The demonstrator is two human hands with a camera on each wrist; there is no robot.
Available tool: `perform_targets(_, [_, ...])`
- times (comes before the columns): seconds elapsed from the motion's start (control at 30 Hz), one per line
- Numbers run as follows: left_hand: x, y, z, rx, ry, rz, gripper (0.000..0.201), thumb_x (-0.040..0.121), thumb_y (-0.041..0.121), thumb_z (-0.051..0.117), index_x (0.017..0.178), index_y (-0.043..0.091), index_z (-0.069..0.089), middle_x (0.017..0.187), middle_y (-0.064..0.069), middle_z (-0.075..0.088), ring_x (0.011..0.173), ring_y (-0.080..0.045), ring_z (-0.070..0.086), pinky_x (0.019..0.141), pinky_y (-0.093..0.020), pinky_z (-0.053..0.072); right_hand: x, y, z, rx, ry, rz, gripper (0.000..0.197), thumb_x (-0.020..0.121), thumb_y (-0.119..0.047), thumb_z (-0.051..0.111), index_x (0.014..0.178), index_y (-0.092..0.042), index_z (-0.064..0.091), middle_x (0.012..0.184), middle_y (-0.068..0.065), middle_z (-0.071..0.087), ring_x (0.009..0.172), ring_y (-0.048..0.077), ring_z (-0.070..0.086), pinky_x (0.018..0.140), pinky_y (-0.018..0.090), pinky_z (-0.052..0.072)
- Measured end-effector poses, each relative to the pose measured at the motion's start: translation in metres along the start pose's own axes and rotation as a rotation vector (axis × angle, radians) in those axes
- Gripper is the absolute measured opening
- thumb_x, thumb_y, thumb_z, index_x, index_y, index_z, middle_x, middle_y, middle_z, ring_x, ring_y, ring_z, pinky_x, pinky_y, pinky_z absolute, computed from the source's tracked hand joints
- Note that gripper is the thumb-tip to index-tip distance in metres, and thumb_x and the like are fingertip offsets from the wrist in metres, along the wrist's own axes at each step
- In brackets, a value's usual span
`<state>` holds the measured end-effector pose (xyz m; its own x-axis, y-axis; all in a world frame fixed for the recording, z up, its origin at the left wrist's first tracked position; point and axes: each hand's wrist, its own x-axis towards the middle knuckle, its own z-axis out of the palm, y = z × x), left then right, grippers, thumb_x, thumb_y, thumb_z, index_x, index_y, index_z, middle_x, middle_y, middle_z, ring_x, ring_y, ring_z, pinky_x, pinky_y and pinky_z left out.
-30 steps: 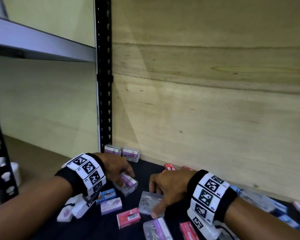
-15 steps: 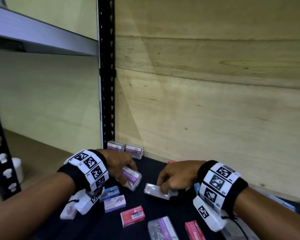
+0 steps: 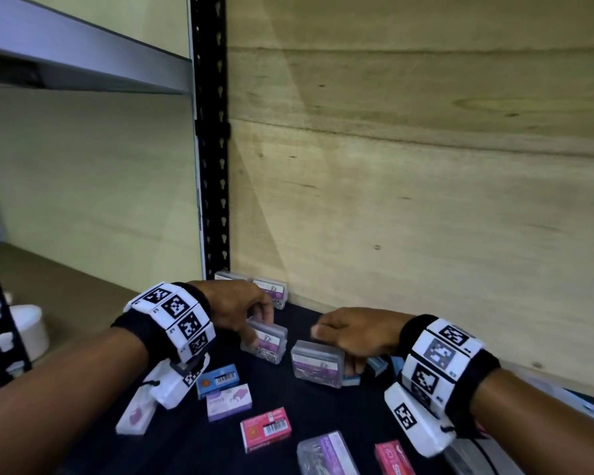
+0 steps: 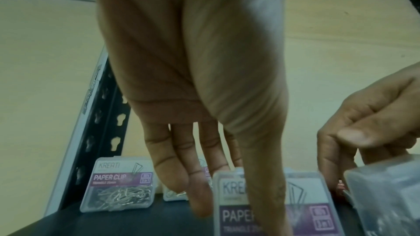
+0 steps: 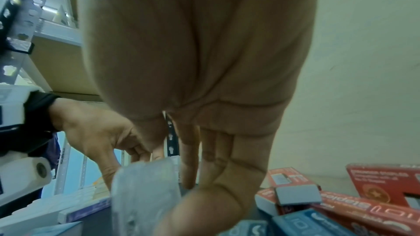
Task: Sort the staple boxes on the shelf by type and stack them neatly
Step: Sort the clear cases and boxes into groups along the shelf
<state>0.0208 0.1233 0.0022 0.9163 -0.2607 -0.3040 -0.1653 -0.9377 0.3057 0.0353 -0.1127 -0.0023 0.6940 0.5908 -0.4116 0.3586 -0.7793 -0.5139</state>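
My left hand (image 3: 259, 327) pinches a clear paper clip box (image 3: 267, 341) with a purple label, thumb on its front and fingers behind, as the left wrist view shows on the same box (image 4: 302, 204). Just to its right, my right hand (image 3: 336, 351) grips a second clear paper clip box (image 3: 318, 363) by its right end, seen edge-on as the clear box (image 5: 145, 195) in the right wrist view. Two more clear boxes (image 3: 271, 291) stand against the wooden back wall; one is the labelled box (image 4: 120, 184).
Loose on the dark shelf (image 3: 323, 413) lie a blue box (image 3: 218, 379), a lilac box (image 3: 228, 401), a pink box (image 3: 265, 428), another clear box (image 3: 326, 454) and a red box (image 3: 393, 459). Red and blue staple boxes (image 5: 318, 209) pile up on the right. A black upright (image 3: 210, 166) stands at the back left.
My right hand lifted a clear box that lay flat on the shelf, turned it upright and brought it left beside the box in my left hand. The left hand moved slightly back.
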Motion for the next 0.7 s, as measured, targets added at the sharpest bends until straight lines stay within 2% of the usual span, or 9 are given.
perform_targets(0.07, [0.001,0.0,0.0,-0.002,-0.001,0.004,0.036,0.078,0.023,0.082,0.109,0.024,0.065,0.099,0.009,0.067,0.08,-0.002,0.059,0.072,-0.019,0.046,-0.002,-0.004,-0.001,-0.058,0.005,0.003,0.048,0.095,-0.061,0.048,0.114,-0.017,0.056,0.09,0.006,0.071,0.067,0.015,0.064,0.067,0.028,0.056])
perform_targets(0.1, [0.002,-0.001,0.0,-0.009,-0.004,0.003,0.036,0.077,0.022,0.082,0.109,0.024,0.065,0.099,0.009,0.068,0.079,-0.002,0.059,0.073,-0.019,0.046,-0.003,-0.006,-0.001,-0.102,-0.006,0.004,0.052,0.09,-0.063,0.055,0.117,-0.018,0.057,0.095,0.006,0.071,0.07,0.015,0.065,0.071,0.029,0.057])
perform_targets(0.2, [0.004,-0.003,-0.001,-0.018,-0.011,0.006,0.037,0.076,0.021,0.083,0.109,0.025,0.066,0.101,0.008,0.069,0.082,-0.005,0.061,0.079,-0.024,0.05,-0.005,-0.011,-0.002,-0.174,-0.065,-0.012,0.051,0.085,-0.054,0.069,0.116,-0.015,0.061,0.109,0.01,0.071,0.076,0.015,0.065,0.078,0.03,0.057])
perform_targets(0.3, [0.004,-0.006,-0.003,0.007,-0.001,0.008,0.036,0.077,0.023,0.083,0.108,0.027,0.066,0.101,0.01,0.068,0.085,-0.006,0.062,0.08,-0.025,0.051,-0.003,-0.014,0.001,-0.27,-0.046,-0.041,0.039,0.091,-0.05,0.064,0.108,-0.015,0.065,0.101,0.007,0.075,0.073,0.012,0.067,0.076,0.028,0.056])
perform_targets(0.4, [0.005,-0.013,-0.011,0.066,0.049,-0.004,0.033,0.079,0.026,0.081,0.108,0.028,0.066,0.101,0.011,0.064,0.078,-0.002,0.057,0.069,-0.015,0.045,0.003,-0.019,0.0,-0.358,0.003,-0.043,0.038,0.095,-0.051,0.056,0.105,-0.016,0.067,0.093,0.003,0.077,0.07,0.011,0.069,0.075,0.027,0.054])
perform_targets(0.5, [0.009,-0.026,-0.023,0.102,0.098,-0.036,0.034,0.079,0.026,0.081,0.11,0.027,0.066,0.095,0.015,0.059,0.071,0.004,0.051,0.058,-0.007,0.035,0.016,-0.026,-0.008,-0.409,0.05,-0.047,0.039,0.097,-0.051,0.052,0.105,-0.016,0.068,0.088,0.003,0.077,0.078,0.015,0.073,0.079,0.029,0.055])
perform_targets(0.63, [0.01,-0.034,-0.024,0.148,0.081,-0.073,0.034,0.081,0.025,0.08,0.112,0.026,0.065,0.091,0.018,0.055,0.074,0.006,0.049,0.057,-0.007,0.033,0.026,-0.028,-0.008,-0.529,0.096,-0.04,0.044,0.101,-0.047,0.045,0.111,-0.011,0.067,0.105,0.008,0.072,0.096,0.025,0.068,0.085,0.036,0.054])
perform_targets(0.7, [0.013,-0.042,-0.027,0.155,0.076,-0.086,0.036,0.08,0.024,0.08,0.113,0.026,0.065,0.101,0.013,0.057,0.085,-0.002,0.053,0.064,-0.011,0.036,0.036,-0.031,-0.011,-0.553,0.112,-0.042,0.044,0.102,-0.045,0.043,0.113,-0.009,0.066,0.108,0.01,0.069,0.096,0.026,0.066,0.082,0.036,0.052])
